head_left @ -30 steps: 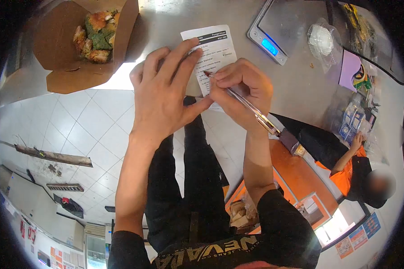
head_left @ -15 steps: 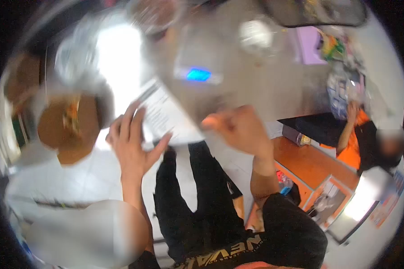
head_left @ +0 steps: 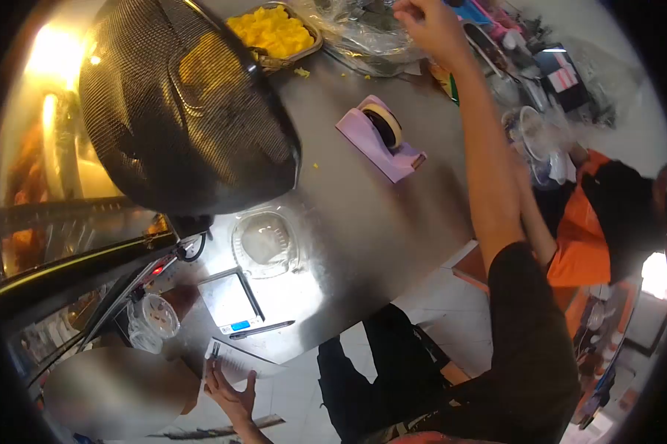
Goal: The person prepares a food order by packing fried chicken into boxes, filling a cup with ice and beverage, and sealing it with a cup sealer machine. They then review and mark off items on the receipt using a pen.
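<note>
My left hand is at the table's front edge, fingers spread over the printed receipt, thumb apart. My right hand reaches far across the table to the top edge, beside clear plastic bags; its fingers look loosely bent and apart, with nothing visible in them. A pen lies on the table beside the digital scale. Behind the scale sits a clear plastic container. The lilac tape dispenser holds a roll of tape.
A large dark mesh-patterned object hangs over the left side. Yellow food fills a tray at the back. A co-worker in an orange and black shirt is at the right, near plastic cups and packets.
The view has swung across the table. My right hand has let go of the pen and moved far back. My left hand remains at the receipt.
</note>
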{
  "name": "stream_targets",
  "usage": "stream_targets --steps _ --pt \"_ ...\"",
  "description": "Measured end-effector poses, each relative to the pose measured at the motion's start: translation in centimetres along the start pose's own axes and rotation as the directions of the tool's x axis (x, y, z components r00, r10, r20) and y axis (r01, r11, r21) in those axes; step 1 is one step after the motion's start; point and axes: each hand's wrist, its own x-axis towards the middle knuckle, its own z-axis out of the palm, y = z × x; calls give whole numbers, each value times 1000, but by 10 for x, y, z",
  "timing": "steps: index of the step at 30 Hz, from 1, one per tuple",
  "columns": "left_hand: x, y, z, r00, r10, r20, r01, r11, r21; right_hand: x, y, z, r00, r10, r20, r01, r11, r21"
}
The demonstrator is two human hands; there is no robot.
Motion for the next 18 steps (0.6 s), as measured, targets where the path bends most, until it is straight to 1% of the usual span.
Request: stream_targets --steps 1,2,3,5,7,8,10,11,12,13,14,15,16,17,18 --pt "4 6 -5 998 -19 53 18 1000 11 30 18 17 998 68 3 -68 998 4" --pt "3 9 -5 998 -30 49 29 999 35 58 59 38 991 38 128 -12 981 -194" --pt "2 9 -4 998 -34 47 32 999 38 73 91 56 966 20 259 80 926 -369" --pt "2 16 -5 998 -43 49 42 999 32 82 87 69 913 133 385 59 892 -448" --pt "1 15 -3 995 -79 64 78 996 32 74 66 52 943 124 308 -22 949 -315" --pt "0 13 1 996 -73 44 72 997 32 74 62 35 952 87 294 47 906 -421" --pt "-6 5 8 998 -58 12 57 996 62 72 54 0 965 13 264 159 767 -622" --pt "-8 -1 12 998 -62 -3 62 998 33 78 93 -7 993 40 107 2 929 -369" --pt "-7 1 10 997 -71 5 71 997 20 73 77 -26 998 7 54 12 941 -339" --pt "-7 1 11 996 -84 -15 84 996 2 59 33 -49 1000 -26 18 30 956 -292" --pt "-6 1 9 997 -60 -45 59 998 -37 41 -21 -69 998 -57 6 56 968 -245" --pt "-5 0 8 995 -49 -82 42 996 -79 21 -79 -89 997 -73 17 75 979 -190" --pt "-6 1 5 996 -75 -54 71 996 -61 0 -133 -109 995 -85 46 91 985 -144" --pt "-5 -1 6 996 -28 -82 23 998 -67 -25 -190 -128 991 -82 104 92 991 -99" --pt "-8 -5 11 990 -16 -138 1 994 -108 -48 -233 -138 981 -88 171 100 993 -62"
